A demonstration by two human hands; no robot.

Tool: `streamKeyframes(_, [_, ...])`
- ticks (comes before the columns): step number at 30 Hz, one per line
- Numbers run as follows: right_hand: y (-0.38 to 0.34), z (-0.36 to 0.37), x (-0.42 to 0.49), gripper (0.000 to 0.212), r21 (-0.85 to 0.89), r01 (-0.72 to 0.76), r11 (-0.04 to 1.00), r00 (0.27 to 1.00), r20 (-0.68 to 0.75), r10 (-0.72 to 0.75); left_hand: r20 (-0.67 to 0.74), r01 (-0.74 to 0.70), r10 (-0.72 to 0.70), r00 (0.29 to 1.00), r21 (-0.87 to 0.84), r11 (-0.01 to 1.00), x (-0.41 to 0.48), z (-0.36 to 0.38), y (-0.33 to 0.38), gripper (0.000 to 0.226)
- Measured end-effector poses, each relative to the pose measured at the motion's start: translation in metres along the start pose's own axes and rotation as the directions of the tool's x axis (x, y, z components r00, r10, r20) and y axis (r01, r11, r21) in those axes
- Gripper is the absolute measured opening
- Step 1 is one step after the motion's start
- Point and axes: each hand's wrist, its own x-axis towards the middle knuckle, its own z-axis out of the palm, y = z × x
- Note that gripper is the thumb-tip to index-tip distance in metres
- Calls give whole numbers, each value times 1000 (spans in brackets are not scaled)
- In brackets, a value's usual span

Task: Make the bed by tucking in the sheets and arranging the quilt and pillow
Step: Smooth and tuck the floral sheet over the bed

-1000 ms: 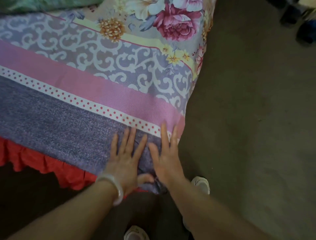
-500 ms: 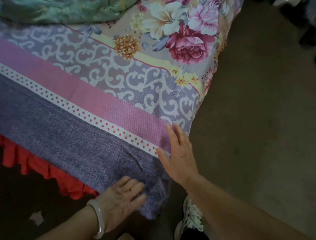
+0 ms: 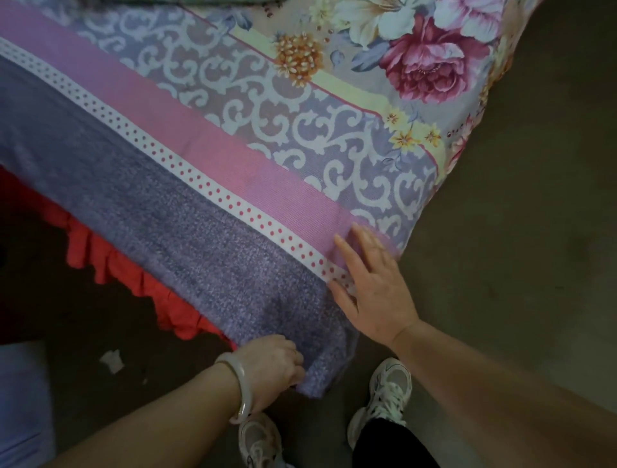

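Head view looks down at the near right corner of the bed. The sheet lies smooth on top, with purple, pink and flower stripes. The left hand has its fingers curled round the sheet's hanging corner, low at the near side. The right hand lies flat with straight fingers and presses the sheet down just by the edge.

I think this corner is being tucked in now, so that part is not done yet. A bit of green cloth peeks in at the far edge. It may be the quilt, not yet spread out. No pillow is in sight.

A red frill hangs under the sheet on the left. A white scrap lies on the floor. The person's white shoes stand close to the corner. Nothing seems to block the hands.
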Motion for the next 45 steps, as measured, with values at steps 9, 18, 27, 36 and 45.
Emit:
streamKeyframes(9, [-27,17,36,65,-66,147,987,988,58,-144,8,104,-104,995,-17,994,2,1,8,19])
streamKeyframes(18, [-22,31,-28,59,-27,373,928,909,212,-359,-320,151,-179,930,-109,982,-7,-10,12,16])
streamKeyframes(27, [-2,4,43,58,-95,94,991,990,115,-83,-218,775,-791,572,-172,608,27,-44,-13,107])
streamKeyframes(36, [39,-20,-19,49,117,344,932,895,260,-363,-180,718,-726,663,-120,686,48,-42,26,130])
streamKeyframes(45, [115,-95,63,47,87,125,988,975,172,-138,-321,721,-786,528,-319,615,145,-164,2,85])
